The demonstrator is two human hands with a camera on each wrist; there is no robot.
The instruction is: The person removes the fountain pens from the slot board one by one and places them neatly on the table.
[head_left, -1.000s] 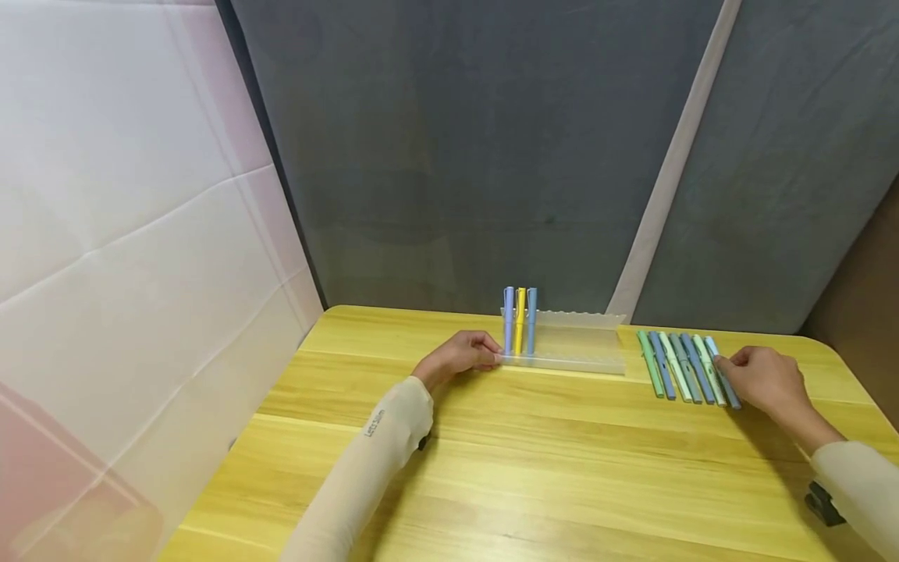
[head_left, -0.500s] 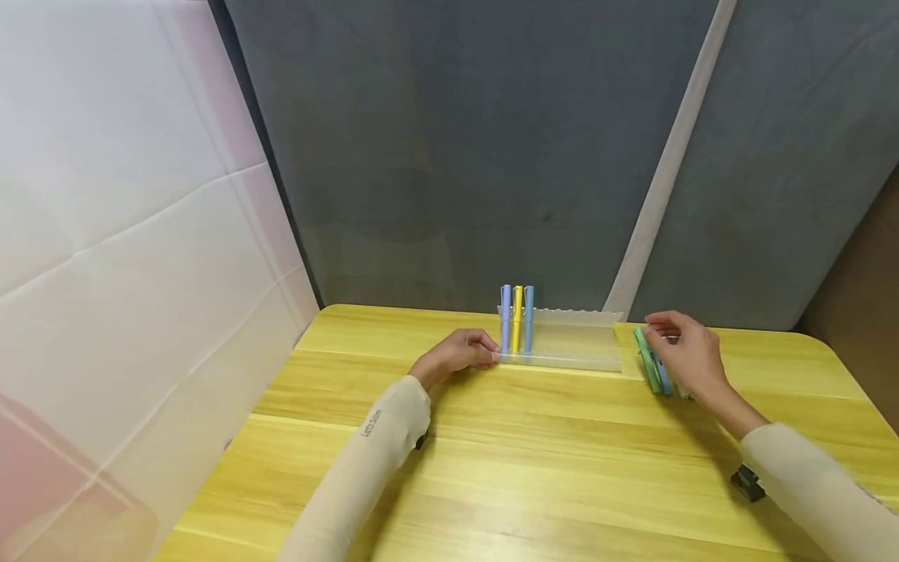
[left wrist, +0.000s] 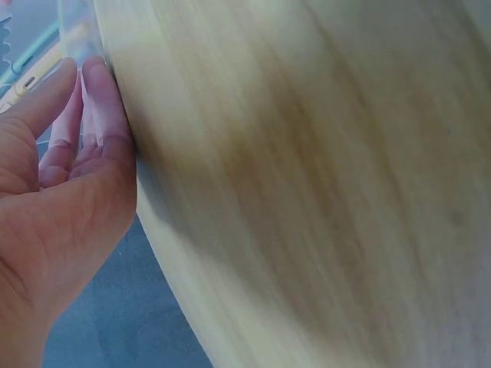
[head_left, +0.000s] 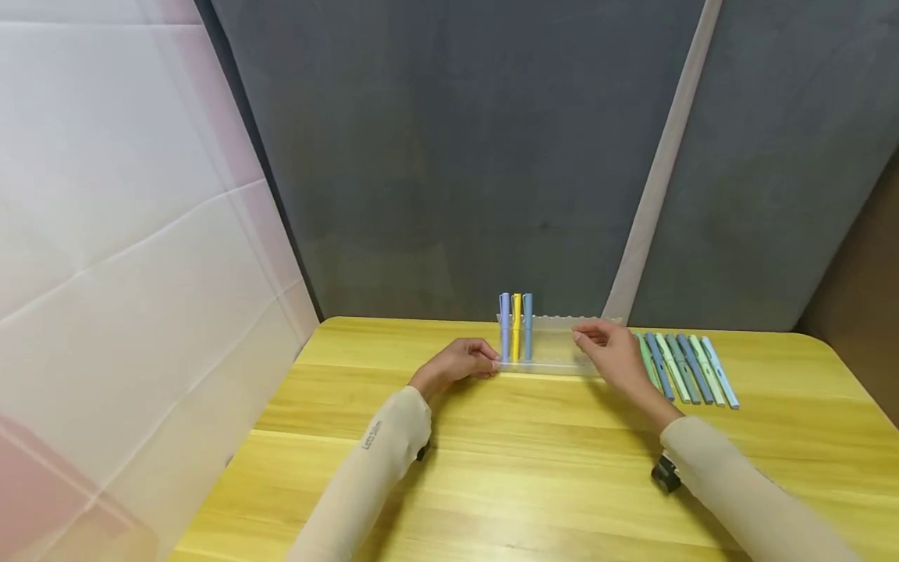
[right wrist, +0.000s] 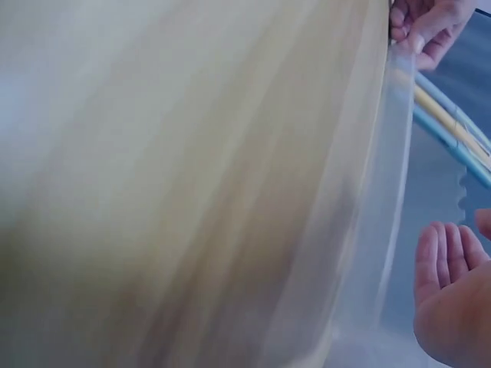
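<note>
A clear plastic pen rack [head_left: 551, 345] with a scalloped back edge stands near the far side of the table. Three capped pens stand in its left end: a lilac pen [head_left: 504, 332], a yellow pen [head_left: 517, 332] and a blue pen [head_left: 528, 332]. My left hand [head_left: 456, 364] pinches the rack's left front corner between thumb and fingers. Over the rack's right part is my right hand [head_left: 612, 357], its relaxed fingers [right wrist: 441, 253] holding nothing in the right wrist view. Beside it, several green and blue pens [head_left: 691, 371] lie side by side, the leftmost partly hidden by that hand.
The wooden table [head_left: 520, 468] ends just behind the rack at a dark grey fabric panel [head_left: 449, 156]. White sheeting [head_left: 133, 195] hangs on the left, and a brown surface [head_left: 864, 312] borders the right.
My right hand has moved left from the far right end of the loose pen row, across it, to the rack. The left hand keeps its hold, and the pens stay in place.
</note>
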